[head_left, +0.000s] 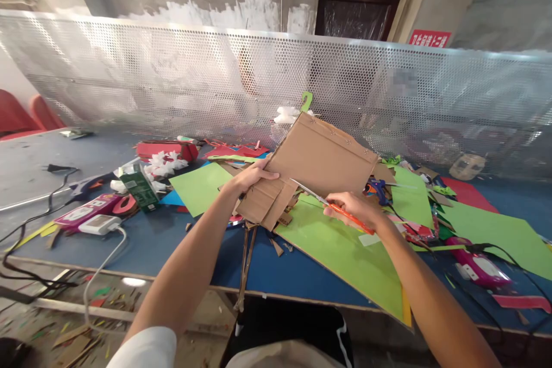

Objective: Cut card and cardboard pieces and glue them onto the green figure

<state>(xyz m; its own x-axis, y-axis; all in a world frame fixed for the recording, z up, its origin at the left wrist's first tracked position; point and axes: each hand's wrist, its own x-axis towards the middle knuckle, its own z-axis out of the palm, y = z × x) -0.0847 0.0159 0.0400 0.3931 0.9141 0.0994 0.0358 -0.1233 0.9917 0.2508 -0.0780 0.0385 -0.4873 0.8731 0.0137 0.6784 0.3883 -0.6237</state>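
My left hand grips the left edge of a brown cardboard piece, thumb on top, and holds it tilted above the table. A smaller folded flap of cardboard hangs below that hand. My right hand is closed around orange-handled scissors. Their long metal blades point up and left, with the tip at the lower edge of the cardboard. Whether the blades touch it, I cannot tell. Under my right hand lies a large green sheet.
Pink power strips with cables lie left and right. A green box stands at left beside crumpled white scraps. A blue glue gun lies behind my right hand. A perforated metal screen borders the blue table.
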